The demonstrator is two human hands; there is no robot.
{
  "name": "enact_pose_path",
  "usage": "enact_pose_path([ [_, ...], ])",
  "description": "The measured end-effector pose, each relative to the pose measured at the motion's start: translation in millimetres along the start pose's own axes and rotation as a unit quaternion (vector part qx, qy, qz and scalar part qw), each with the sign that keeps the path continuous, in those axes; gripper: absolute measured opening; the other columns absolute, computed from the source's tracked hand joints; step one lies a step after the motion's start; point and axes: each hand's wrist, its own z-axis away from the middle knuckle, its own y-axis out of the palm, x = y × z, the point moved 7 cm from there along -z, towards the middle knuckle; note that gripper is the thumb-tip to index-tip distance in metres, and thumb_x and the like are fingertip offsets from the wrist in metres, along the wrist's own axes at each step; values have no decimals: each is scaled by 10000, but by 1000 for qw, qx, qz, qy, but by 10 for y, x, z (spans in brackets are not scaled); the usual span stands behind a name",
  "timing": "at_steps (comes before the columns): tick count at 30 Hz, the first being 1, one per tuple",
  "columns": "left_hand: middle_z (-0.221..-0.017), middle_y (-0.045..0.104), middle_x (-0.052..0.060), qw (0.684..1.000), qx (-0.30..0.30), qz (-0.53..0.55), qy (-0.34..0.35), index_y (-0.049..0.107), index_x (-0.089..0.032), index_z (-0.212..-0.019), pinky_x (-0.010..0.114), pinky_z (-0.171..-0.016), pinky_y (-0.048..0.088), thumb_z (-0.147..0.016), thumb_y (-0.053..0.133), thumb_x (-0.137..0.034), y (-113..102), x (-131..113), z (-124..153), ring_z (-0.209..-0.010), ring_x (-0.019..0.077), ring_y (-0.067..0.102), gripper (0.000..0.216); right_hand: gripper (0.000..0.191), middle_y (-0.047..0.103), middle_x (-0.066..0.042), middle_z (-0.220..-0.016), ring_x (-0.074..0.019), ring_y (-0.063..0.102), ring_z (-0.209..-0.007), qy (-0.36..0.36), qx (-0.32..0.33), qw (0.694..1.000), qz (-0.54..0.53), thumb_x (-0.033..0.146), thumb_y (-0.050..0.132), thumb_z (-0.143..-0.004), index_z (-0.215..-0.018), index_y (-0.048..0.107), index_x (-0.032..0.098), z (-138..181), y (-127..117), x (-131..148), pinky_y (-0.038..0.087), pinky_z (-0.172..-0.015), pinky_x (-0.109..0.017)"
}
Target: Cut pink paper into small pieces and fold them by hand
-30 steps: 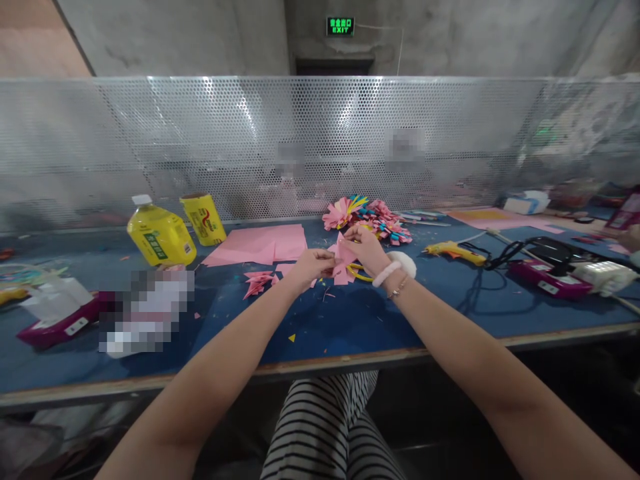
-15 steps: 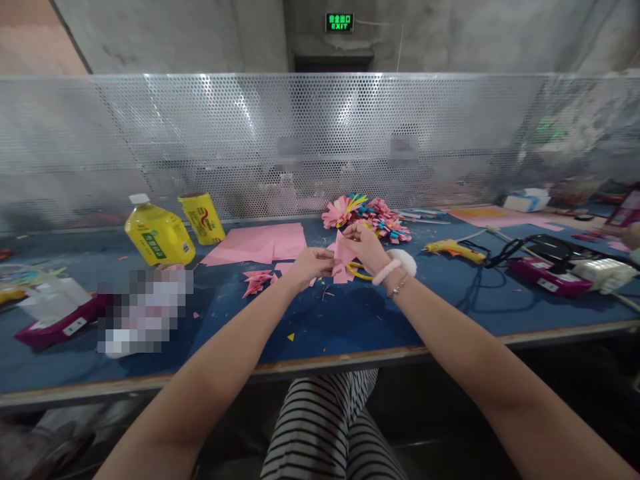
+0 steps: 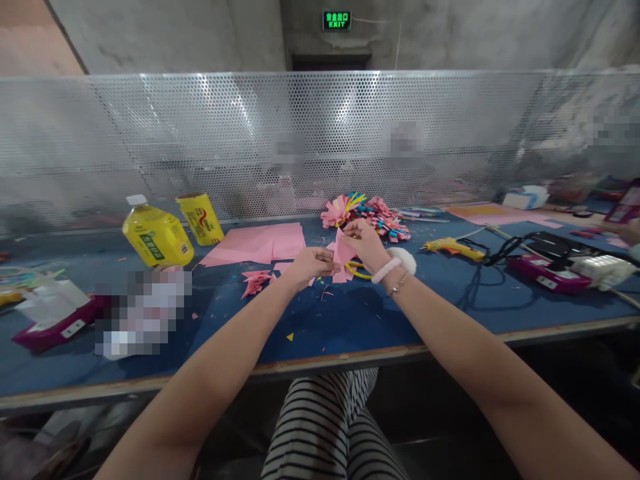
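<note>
Between my two hands a small piece of pink paper (image 3: 343,249) is held up over the blue table. My left hand (image 3: 314,265) pinches its lower left side. At its upper right edge my right hand (image 3: 364,241) grips it with bent fingers; a fluffy white band circles that wrist. Scissors with yellow handles (image 3: 359,269) lie partly hidden beneath my right hand. Just left of my left hand sit folded pink paper pieces (image 3: 256,283). Behind my hands rests a pile of pink, blue and yellow paper flowers (image 3: 370,215).
Pink sheets (image 3: 255,243) lie left of centre, near a yellow liquid bottle (image 3: 156,235) and a yellow canister (image 3: 201,220). A yellow glue gun (image 3: 454,249), cables and a purple power strip (image 3: 549,273) are to the right. A perforated metal screen (image 3: 320,133) stands behind the table.
The view has shifted very slightly. Both hands keep hold of the pink paper in nearly the same place, its angle changed a little.
</note>
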Motion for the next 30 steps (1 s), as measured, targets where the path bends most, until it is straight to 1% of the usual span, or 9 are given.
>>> enact_pose_path([
  [10,-566,592,0,1000,-10,5,17,546,-95,-673,278,-634,490,-438,752,-97,-10,-11,1,-553,91,584,312,179,506,8,-712,-106,496,-669,-5,-2,1000,2,213,580,-618,-740,453,180,-16,-8,-16,409,-687,-281],
  [14,-589,603,15,1000,-4,-8,30,547,-90,-682,280,-637,487,-463,742,-104,1,-36,9,-551,88,582,294,189,507,9,-717,-107,501,-677,-11,-3,1000,-4,220,589,-617,-742,452,183,-20,-10,-15,412,-691,-279],
  [18,-570,592,5,999,-9,-13,36,545,-90,-683,266,-611,482,-447,748,-120,-1,-51,11,-537,85,571,313,186,507,10,-716,-108,502,-680,-7,-6,1000,-18,218,587,-621,-743,450,184,-10,-14,2,413,-697,-280],
  [23,-592,591,1,998,10,-15,55,564,-96,-684,263,-623,475,-410,766,-155,-1,-36,-17,-562,80,561,346,184,506,10,-717,-110,504,-692,-7,-10,1000,-17,216,581,-620,-746,451,184,-4,-26,20,413,-711,-284],
  [30,-604,586,-2,998,13,-31,60,579,-99,-695,260,-631,465,-438,746,-137,-5,-21,-36,-569,70,553,310,189,509,8,-718,-112,507,-684,-10,-9,1000,-18,218,587,-621,-750,453,186,-20,-35,-12,414,-694,-281],
])
